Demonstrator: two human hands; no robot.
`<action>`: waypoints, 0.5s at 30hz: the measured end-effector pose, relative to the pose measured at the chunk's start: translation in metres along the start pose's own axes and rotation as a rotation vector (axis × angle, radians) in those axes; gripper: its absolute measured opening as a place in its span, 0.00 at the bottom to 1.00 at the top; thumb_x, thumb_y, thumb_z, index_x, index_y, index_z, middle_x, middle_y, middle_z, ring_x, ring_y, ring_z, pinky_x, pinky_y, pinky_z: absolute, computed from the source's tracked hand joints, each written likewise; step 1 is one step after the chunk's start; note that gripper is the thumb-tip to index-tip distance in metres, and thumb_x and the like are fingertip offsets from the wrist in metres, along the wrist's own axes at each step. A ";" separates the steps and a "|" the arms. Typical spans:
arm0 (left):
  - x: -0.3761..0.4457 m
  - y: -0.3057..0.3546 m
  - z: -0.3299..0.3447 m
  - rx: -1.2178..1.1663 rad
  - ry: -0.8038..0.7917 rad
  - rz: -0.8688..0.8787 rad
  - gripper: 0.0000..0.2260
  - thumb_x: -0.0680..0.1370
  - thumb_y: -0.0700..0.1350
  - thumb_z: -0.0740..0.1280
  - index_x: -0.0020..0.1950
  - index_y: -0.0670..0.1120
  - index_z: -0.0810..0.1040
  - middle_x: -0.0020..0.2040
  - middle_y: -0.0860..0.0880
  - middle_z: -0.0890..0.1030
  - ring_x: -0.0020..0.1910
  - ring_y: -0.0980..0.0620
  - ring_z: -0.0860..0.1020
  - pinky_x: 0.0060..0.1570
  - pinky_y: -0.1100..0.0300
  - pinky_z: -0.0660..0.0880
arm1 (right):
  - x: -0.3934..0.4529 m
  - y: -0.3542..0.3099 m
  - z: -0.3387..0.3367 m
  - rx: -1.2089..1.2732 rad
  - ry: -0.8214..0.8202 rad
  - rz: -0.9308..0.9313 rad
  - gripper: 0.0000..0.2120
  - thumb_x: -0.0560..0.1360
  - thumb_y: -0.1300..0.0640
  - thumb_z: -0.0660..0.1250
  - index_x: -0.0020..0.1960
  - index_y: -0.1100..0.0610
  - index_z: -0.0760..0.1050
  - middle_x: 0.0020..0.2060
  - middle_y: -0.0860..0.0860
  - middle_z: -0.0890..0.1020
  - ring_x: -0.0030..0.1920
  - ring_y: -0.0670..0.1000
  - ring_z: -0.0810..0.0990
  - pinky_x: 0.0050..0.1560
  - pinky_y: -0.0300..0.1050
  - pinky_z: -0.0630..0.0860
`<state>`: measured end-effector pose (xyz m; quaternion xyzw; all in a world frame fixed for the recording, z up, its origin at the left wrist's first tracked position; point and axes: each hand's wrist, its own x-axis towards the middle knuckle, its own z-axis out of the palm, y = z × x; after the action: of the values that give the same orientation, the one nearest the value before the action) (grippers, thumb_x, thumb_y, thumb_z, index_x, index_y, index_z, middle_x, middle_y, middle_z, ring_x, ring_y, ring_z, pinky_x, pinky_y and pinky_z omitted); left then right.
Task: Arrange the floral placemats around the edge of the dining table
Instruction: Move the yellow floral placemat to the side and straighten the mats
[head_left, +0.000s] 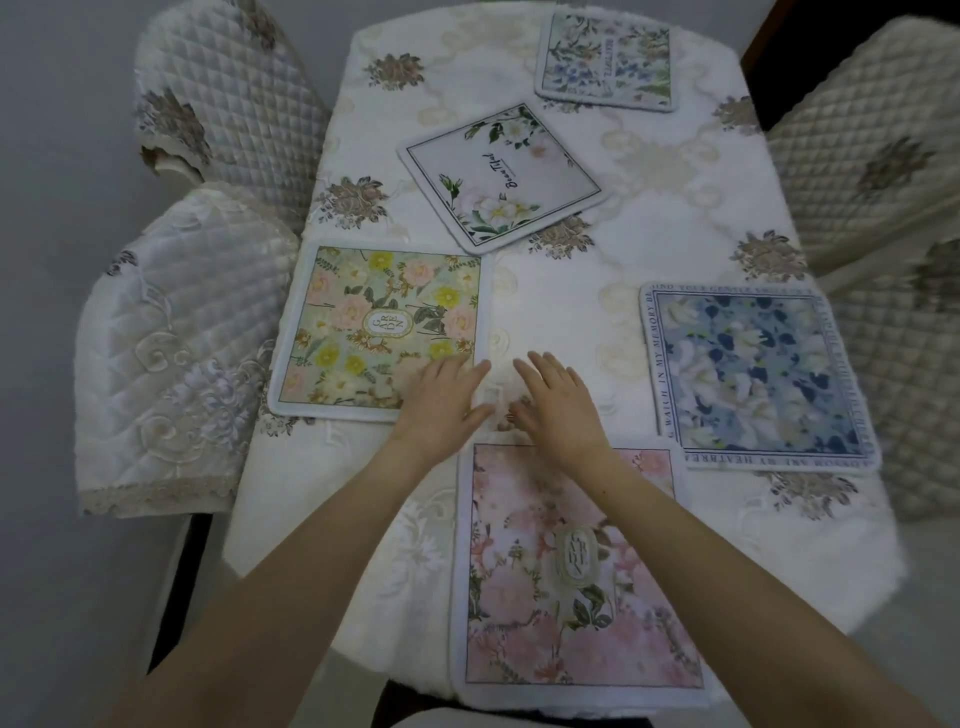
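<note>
Clearly these are thin, soft fabric placemats, light enough to slide on the lace tablecloth (649, 171) with a flat palm, yet limp enough to fold if lifted by one corner; I judge the best hold is a pinch on two corners of one bound edge, or flat fingers pushing from on top. Five are in view on the worktop (363, 545): a green and yellow mat (363, 322) by the left edge, a blue mat (758, 374) by the right edge, a pink mat (561, 587) at the near edge, a pale blue-flowered mat (605, 57) at the far end, and a white mat with sprays of blossom (501, 174) lying askew, inboard of the left rim and not yet squared to it. Both hands are flat and holding nothing. The left hand (441, 397) rests with spread fingers on the near right corner of the green and yellow mat; the right hand (558, 402) lies palm down on bare cloth just beyond the pink mat's far edge. Four quilted chair covers show, two to each side, the nearest at left (176, 353).
</note>
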<state>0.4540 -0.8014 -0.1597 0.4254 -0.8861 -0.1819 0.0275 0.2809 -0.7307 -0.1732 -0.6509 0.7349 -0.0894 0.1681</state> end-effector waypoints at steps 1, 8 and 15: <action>0.004 0.013 0.004 0.003 -0.001 0.023 0.25 0.78 0.57 0.59 0.73 0.50 0.61 0.72 0.43 0.65 0.71 0.43 0.61 0.69 0.47 0.61 | -0.007 0.012 -0.006 0.008 0.011 0.018 0.26 0.80 0.49 0.57 0.75 0.55 0.58 0.76 0.55 0.61 0.76 0.55 0.55 0.75 0.54 0.52; 0.023 0.114 0.038 -0.036 -0.006 0.112 0.26 0.77 0.57 0.61 0.72 0.48 0.63 0.71 0.42 0.67 0.70 0.42 0.63 0.68 0.48 0.62 | -0.066 0.112 -0.046 -0.021 0.022 0.102 0.27 0.80 0.49 0.57 0.76 0.54 0.56 0.76 0.55 0.60 0.76 0.55 0.56 0.75 0.55 0.56; 0.043 0.215 0.092 -0.078 -0.064 0.126 0.28 0.76 0.55 0.64 0.73 0.48 0.62 0.72 0.42 0.65 0.71 0.43 0.61 0.70 0.49 0.60 | -0.115 0.219 -0.067 -0.055 -0.058 0.132 0.26 0.79 0.47 0.58 0.75 0.52 0.57 0.75 0.54 0.62 0.76 0.55 0.57 0.74 0.55 0.56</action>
<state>0.2480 -0.6842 -0.1759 0.3614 -0.9037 -0.2279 0.0271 0.0646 -0.5927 -0.1725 -0.6077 0.7733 -0.0389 0.1766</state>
